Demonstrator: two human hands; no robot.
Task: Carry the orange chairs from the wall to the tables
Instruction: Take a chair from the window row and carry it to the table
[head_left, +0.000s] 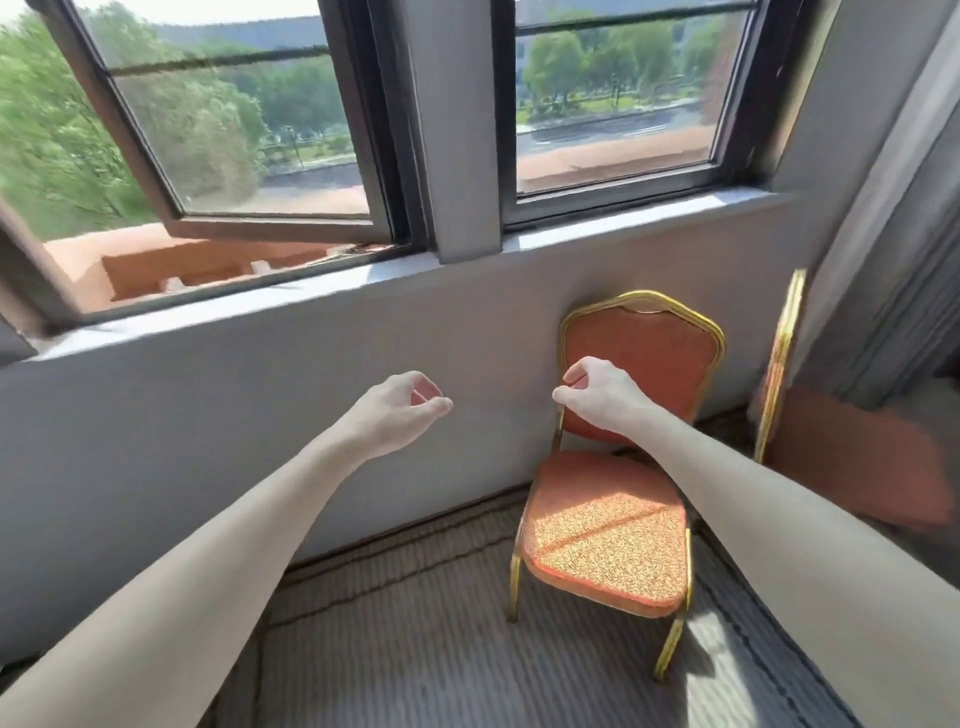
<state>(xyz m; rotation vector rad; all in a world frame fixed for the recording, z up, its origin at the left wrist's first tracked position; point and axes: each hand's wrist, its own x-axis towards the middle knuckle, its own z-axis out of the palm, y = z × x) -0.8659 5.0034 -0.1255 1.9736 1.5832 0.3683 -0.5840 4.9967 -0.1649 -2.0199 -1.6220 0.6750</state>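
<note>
Evidently the carrying is not yet beginning: one orange chair (613, 467) is standing against the wall (260, 415), a second chair (831, 426) just beside it. Both the left hand (400, 410) and right hand (597, 392) are reaching out with fingers loosely curled, holding nothing, and no tables are showing.

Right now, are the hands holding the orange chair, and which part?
Nothing is held. The left hand is loosely curled in the air, and the right hand is curled in front of the orange chair backrest without gripping it.

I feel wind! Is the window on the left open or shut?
Open. The left window has its sash swung outward, leaving a gap above the sill.
</note>
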